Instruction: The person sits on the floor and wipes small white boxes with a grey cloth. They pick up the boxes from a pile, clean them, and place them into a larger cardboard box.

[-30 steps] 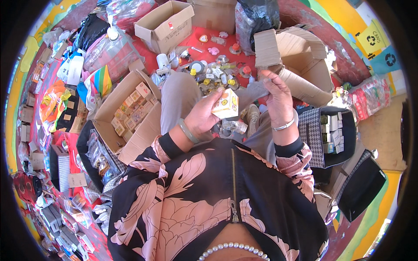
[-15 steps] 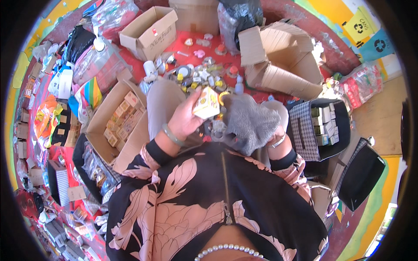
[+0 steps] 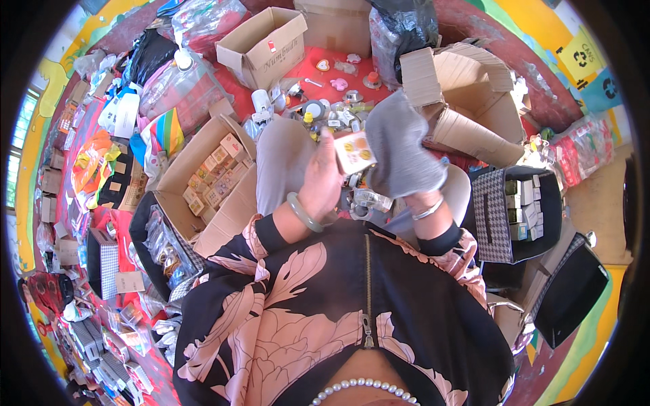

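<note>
My left hand point(image 3: 321, 178) is closed round a small white-and-yellow carton point(image 3: 355, 153), thumb up along its side, a printed face turned upward. Just to the right, a grey cloth point(image 3: 406, 149), smeared by motion, covers my right hand point(image 3: 422, 200). Only the base of that hand shows above the bracelet; its fingers are hidden under the cloth. The cloth's left edge is close to the carton, and I cannot tell whether they touch. Beyond my hands, between my knees, lies a pile of small bottles and jars point(image 3: 313, 109).
At my left an open cardboard box point(image 3: 218, 241) contains several small cartons. A checked fabric bin point(image 3: 493, 215) at my right has small boxes inside. Ahead stand an empty cardboard box point(image 3: 263, 56) and a large torn one point(image 3: 482, 135). Plastic bags point(image 3: 177, 95) crowd the far left.
The grey cloth has risen and swung up beside the carton, with my right hand underneath. My left hand still grips the carton, which has turned slightly. The whole view has shifted a little.
</note>
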A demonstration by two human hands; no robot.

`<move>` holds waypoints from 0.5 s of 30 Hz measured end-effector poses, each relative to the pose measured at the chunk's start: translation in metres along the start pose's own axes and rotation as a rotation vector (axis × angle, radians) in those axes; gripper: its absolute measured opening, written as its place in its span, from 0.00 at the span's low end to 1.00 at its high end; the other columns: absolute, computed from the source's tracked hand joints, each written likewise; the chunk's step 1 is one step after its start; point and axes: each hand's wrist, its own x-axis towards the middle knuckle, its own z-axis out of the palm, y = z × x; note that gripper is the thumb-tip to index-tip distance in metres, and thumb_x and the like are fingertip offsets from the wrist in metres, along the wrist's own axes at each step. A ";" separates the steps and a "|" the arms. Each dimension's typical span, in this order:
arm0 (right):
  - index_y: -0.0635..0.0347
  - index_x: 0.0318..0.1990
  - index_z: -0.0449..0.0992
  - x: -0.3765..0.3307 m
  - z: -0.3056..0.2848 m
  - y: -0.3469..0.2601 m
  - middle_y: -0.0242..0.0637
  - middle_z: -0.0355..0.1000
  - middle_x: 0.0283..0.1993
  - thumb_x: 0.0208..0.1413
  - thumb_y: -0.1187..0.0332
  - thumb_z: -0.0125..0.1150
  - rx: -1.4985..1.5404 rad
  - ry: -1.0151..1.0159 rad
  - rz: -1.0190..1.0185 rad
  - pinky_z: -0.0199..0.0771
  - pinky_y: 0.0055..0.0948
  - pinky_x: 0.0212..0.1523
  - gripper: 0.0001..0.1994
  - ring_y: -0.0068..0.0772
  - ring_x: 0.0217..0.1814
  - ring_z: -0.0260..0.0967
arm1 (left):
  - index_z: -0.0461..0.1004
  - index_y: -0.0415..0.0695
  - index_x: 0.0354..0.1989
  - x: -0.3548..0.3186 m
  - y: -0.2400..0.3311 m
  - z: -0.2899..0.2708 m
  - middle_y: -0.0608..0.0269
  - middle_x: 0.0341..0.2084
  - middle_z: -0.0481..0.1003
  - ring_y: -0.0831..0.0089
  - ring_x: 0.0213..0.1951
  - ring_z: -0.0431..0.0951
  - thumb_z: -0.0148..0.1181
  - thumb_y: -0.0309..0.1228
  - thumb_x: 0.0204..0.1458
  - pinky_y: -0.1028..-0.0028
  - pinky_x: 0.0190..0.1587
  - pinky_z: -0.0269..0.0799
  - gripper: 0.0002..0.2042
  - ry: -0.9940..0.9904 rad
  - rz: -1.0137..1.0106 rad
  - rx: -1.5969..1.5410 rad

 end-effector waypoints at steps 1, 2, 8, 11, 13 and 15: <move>0.61 0.54 0.65 -0.006 0.004 0.009 0.38 0.68 0.50 0.50 0.66 0.61 0.686 -0.031 0.170 0.69 0.32 0.50 0.23 0.32 0.50 0.67 | 0.65 0.39 0.50 -0.003 -0.001 0.005 0.59 0.41 0.73 0.71 0.42 0.74 0.34 0.51 0.61 0.69 0.46 0.70 0.26 -0.071 -0.014 0.034; 0.60 0.54 0.65 -0.011 0.008 0.018 0.35 0.68 0.49 0.52 0.66 0.61 1.132 0.017 0.350 0.70 0.30 0.49 0.22 0.30 0.49 0.68 | 0.65 0.39 0.50 -0.005 -0.003 0.010 0.60 0.40 0.73 0.74 0.40 0.74 0.34 0.50 0.61 0.71 0.45 0.70 0.26 -0.142 -0.029 0.068; 0.57 0.48 0.71 -0.015 0.030 0.001 0.28 0.72 0.42 0.53 0.72 0.59 0.439 0.307 0.183 0.71 0.21 0.44 0.14 0.19 0.43 0.69 | 0.65 0.37 0.51 -0.015 -0.002 0.014 0.62 0.40 0.71 0.81 0.43 0.69 0.33 0.44 0.63 0.78 0.47 0.66 0.23 -0.207 0.049 0.370; 0.58 0.46 0.72 -0.016 0.026 0.007 0.30 0.73 0.40 0.56 0.71 0.55 0.498 0.443 0.203 0.73 0.21 0.40 0.10 0.20 0.39 0.71 | 0.62 0.37 0.54 -0.007 -0.018 0.005 0.62 0.45 0.68 0.79 0.47 0.68 0.38 0.40 0.63 0.78 0.48 0.66 0.20 -0.255 0.296 0.684; 0.61 0.45 0.71 -0.015 0.023 0.010 0.34 0.73 0.40 0.60 0.68 0.49 0.554 0.532 0.245 0.74 0.26 0.41 0.10 0.26 0.40 0.72 | 0.61 0.37 0.55 -0.007 -0.028 0.002 0.61 0.47 0.67 0.76 0.48 0.68 0.39 0.38 0.62 0.74 0.51 0.64 0.19 -0.265 0.123 0.449; 0.62 0.46 0.70 -0.018 0.007 0.021 0.38 0.72 0.42 0.60 0.66 0.46 0.810 0.485 0.322 0.72 0.32 0.45 0.12 0.32 0.43 0.71 | 0.58 0.36 0.57 -0.009 -0.022 0.011 0.57 0.50 0.66 0.67 0.52 0.68 0.41 0.37 0.62 0.66 0.55 0.63 0.20 -0.270 -0.085 0.170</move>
